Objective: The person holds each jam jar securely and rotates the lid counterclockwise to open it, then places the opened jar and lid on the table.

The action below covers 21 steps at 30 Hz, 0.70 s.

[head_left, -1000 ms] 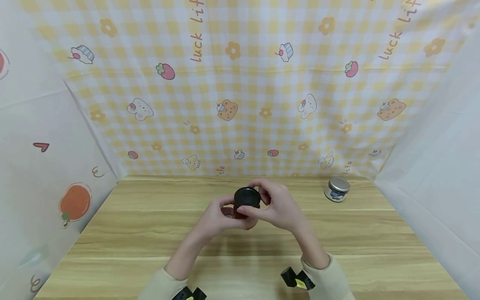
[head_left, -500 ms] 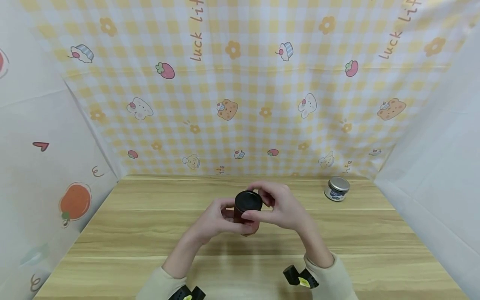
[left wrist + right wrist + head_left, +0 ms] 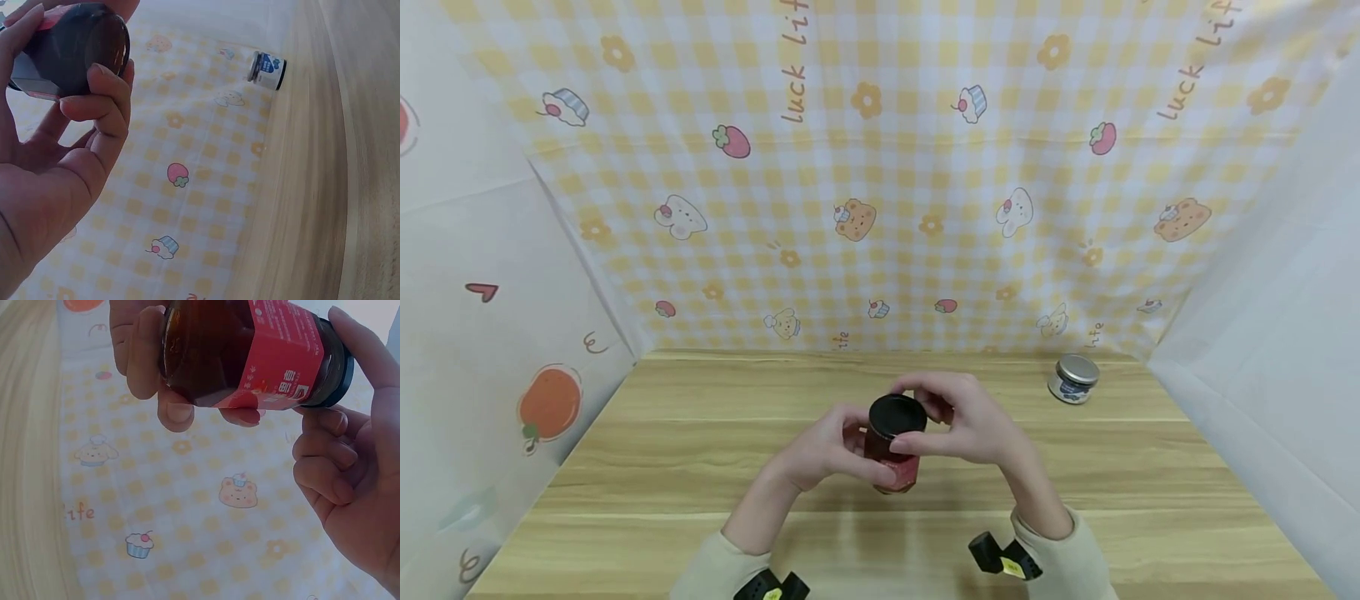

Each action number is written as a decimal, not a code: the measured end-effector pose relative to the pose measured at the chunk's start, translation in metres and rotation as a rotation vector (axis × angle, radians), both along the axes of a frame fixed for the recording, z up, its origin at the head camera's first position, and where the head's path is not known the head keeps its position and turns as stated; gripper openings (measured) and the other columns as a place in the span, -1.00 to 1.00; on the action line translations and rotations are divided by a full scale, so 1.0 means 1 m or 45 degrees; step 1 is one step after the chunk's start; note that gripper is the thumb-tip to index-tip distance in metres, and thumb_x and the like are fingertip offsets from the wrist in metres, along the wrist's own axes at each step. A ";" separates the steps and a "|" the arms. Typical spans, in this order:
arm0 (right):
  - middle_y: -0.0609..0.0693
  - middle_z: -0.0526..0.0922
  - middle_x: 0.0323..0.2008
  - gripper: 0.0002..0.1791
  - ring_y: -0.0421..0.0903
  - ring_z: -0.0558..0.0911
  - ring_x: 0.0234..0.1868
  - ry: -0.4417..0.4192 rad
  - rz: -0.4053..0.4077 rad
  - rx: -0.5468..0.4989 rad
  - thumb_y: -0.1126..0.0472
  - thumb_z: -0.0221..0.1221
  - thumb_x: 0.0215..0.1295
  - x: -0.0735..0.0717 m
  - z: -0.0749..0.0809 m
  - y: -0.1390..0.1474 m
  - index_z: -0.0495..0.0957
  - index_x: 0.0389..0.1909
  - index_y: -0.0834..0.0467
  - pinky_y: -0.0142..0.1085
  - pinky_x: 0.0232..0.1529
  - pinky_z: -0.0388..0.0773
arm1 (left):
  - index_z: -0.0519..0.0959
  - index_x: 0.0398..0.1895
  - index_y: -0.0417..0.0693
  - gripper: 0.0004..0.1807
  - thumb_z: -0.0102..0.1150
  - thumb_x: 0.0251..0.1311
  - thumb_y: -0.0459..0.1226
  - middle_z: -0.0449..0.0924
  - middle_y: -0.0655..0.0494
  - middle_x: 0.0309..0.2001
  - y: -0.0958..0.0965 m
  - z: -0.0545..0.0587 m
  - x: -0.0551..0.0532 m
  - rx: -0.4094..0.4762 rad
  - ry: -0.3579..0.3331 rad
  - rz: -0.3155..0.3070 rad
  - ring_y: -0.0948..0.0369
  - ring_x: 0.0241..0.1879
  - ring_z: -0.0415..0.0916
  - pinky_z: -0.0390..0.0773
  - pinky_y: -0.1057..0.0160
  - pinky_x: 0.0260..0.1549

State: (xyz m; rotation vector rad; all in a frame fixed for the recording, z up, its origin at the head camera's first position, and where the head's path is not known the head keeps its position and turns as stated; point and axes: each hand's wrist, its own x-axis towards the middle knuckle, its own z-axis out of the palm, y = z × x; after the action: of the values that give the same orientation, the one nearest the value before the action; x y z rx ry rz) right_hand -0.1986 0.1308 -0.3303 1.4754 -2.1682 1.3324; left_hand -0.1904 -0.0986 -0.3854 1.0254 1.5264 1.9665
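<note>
We see both hands raised at one glass jar (image 3: 206, 353), which is held lid end up over the middle of the worktop (image 3: 700, 479), midway between its left and right edges. Our left hand (image 3: 823, 450) curls round the jar's body, its thumb across the red label (image 3: 284, 362). Our right hand (image 3: 973, 425) holds the black lid (image 3: 898, 415) between thumb and forefinger, the other fingers bent in beneath it. The lid sits on the jar's mouth; whether it is tight or loose, we cannot fairly tell from these angles. The glass looks dark brown. Near the far right corner of the worktop, well apart from both hands, a smaller jar (image 3: 1072, 390) stands upright with a silver lid (image 3: 1079, 367) and a white and blue label. Along the far edge hangs a yellow checked cloth (image 3: 895, 167) printed with strawberries, cupcakes and bears. Pale sleeves (image 3: 1067, 554) reach in from the near edge, a small black device (image 3: 988, 552) at each wrist.
</note>
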 end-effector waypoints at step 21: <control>-0.12 0.45 -0.48 -0.56 -0.23 0.29 -0.56 -0.085 0.284 -0.001 0.00 0.43 0.22 0.003 0.002 -0.003 0.63 0.03 0.13 -0.47 -0.53 0.23 | 0.31 -0.12 -0.74 -0.35 0.48 0.15 -0.29 0.70 0.17 -0.14 0.003 -0.002 0.000 0.145 0.057 -0.396 0.30 -0.16 0.63 0.61 0.33 -0.13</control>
State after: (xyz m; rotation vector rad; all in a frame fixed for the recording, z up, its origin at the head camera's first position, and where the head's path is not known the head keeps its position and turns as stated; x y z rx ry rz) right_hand -0.1954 0.1280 -0.3285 1.7392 -2.0909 1.4710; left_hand -0.1900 -0.0952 -0.3870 1.2772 1.2023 1.8361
